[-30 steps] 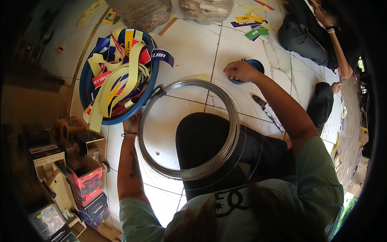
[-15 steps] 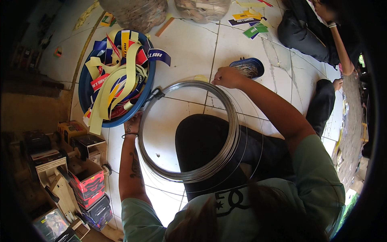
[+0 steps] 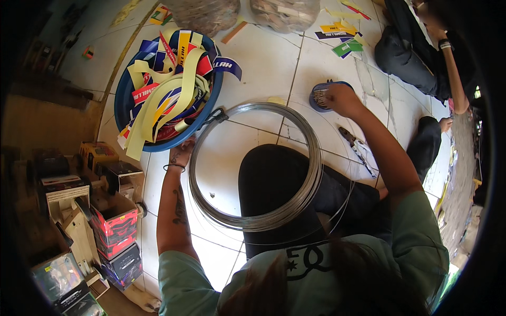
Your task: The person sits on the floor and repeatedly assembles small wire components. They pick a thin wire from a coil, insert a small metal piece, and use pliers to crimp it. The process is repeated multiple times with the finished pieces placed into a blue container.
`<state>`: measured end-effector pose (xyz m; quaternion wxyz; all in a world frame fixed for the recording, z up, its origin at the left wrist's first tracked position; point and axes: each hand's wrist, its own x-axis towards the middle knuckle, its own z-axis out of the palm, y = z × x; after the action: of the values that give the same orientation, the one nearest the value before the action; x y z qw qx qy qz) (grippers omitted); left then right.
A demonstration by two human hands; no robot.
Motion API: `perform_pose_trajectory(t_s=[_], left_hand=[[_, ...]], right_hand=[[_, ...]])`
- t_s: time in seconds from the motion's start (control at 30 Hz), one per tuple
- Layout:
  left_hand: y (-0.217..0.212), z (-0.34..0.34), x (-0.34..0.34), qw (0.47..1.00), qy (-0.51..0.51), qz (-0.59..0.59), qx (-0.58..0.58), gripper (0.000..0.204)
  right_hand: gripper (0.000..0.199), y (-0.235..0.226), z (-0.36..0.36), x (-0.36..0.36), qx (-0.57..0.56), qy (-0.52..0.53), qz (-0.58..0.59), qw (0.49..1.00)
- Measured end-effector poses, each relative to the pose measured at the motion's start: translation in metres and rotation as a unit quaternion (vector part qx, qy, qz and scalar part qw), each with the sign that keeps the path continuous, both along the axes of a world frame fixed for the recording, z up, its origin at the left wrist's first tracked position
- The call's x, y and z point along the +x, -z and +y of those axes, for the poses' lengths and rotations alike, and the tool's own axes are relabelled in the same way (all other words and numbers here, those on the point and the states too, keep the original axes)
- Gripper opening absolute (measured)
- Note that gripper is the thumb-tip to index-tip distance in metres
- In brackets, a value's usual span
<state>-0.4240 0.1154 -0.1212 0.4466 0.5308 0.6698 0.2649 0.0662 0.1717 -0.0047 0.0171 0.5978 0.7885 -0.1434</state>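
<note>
A large coil of silver wire [image 3: 311, 184] rests over my bent leg, with loose strands trailing at its right and lower side. My left hand [image 3: 182, 151] is between the coil's left side and a blue basin [image 3: 211, 113]; the basin rim hides its fingers. My right hand [image 3: 342, 100] reaches over a small dark blue dish [image 3: 314, 108] of short thin metal pieces [image 3: 320, 96]. Its fingers are bent together at those pieces; what they pinch cannot be made out. On the tiles below the right hand lies a pair of pliers [image 3: 356, 149].
Printed and pale yellow strips [image 3: 191, 84] overflow the basin. Stacked boxes and wooden pieces [image 3: 113, 226] stand at the left. Filled clear bags [image 3: 284, 13] and a pile of coloured cards [image 3: 342, 39] are at the far side. Another person [image 3: 406, 58] sits at the far right.
My right hand has moved from the coil's far edge rightward to the small dish. The pliers, hidden before, now show. My left hand stays beside the basin. The whole view has shifted slightly.
</note>
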Motion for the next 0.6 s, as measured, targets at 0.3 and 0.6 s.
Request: perform_pose_trajectory(t_s=[0.3, 0.6], left_hand=[[-0.113, -0.067, 0.025, 0.894, 0.152, 0.414, 0.084, 0.035], [-0.262, -0.172, 0.186, 0.895, 0.354, 0.093, 0.256, 0.037]], right_hand=[[0.017, -0.110, -0.118, 0.085, -0.012, 0.248, 0.246, 0.937], [0.015, -0.137, -0.191, 0.105, -0.038, 0.324, 0.344, 0.880]])
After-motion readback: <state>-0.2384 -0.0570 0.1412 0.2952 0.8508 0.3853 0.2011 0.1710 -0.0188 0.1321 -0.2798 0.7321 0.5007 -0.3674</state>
